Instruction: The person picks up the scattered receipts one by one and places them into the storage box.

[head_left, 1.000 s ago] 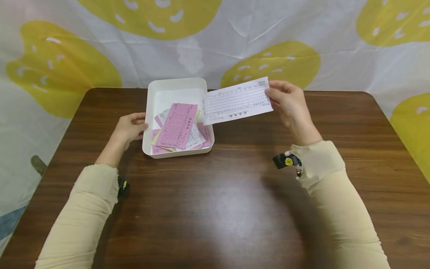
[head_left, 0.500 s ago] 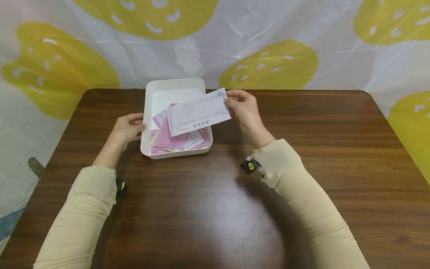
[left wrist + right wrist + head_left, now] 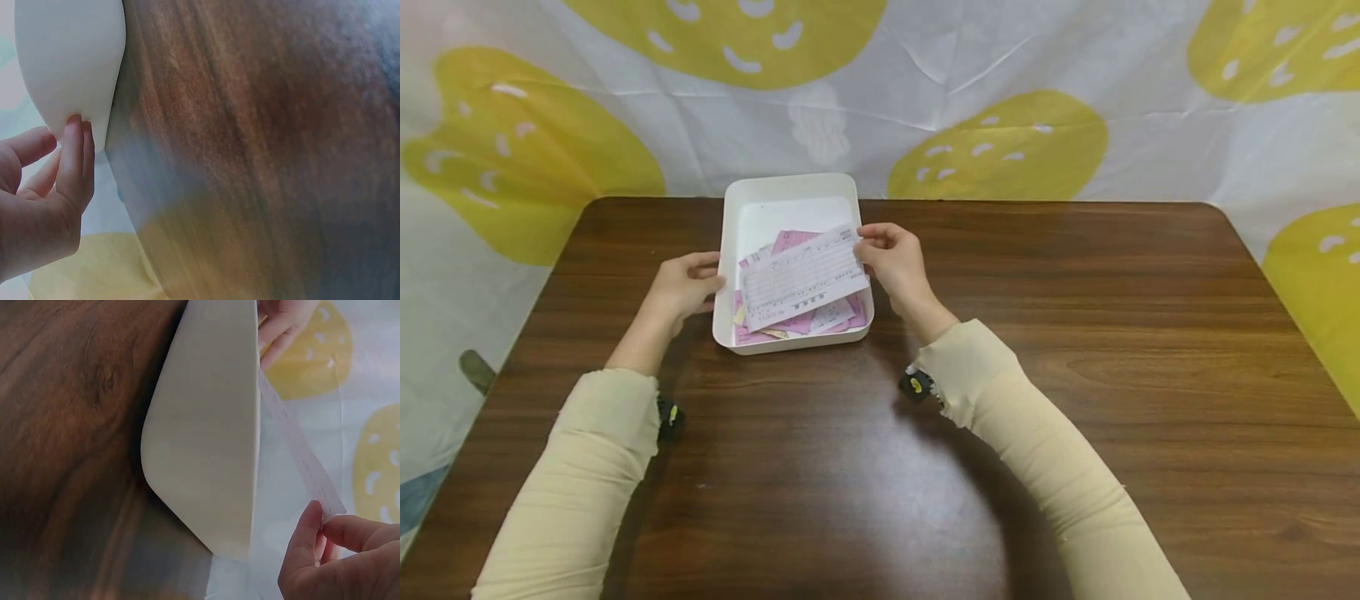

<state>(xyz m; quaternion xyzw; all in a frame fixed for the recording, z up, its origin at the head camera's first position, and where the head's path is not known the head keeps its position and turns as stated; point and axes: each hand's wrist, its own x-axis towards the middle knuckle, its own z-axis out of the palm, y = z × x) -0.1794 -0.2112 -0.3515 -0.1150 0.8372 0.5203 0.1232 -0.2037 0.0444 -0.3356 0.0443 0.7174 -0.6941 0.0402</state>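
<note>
My right hand (image 3: 901,268) pinches the right end of a white printed form slip (image 3: 797,279) between thumb and fingers. In the head view the slip slants over the white tray (image 3: 790,212), above a loose pile of pink slips (image 3: 795,240), white slips and a bit of yellow. In the right wrist view the slip (image 3: 306,453) rises above the tray's rim, seen nearly edge-on. My left hand (image 3: 676,287) touches the tray's left side. In the left wrist view its fairly straight fingers (image 3: 73,156) rest against the tray's outer wall, the thumb near the rim.
The tray stands near the back edge of a dark brown wooden table (image 3: 820,467). Right behind the table hangs a white cloth (image 3: 820,125) with yellow shapes. A small black device (image 3: 916,385) sits at my right wrist, and another (image 3: 670,419) at my left.
My right hand has carried the white slip leftward and down, from the tray's right side to over the pile inside. The left hand stays at the tray's left side.
</note>
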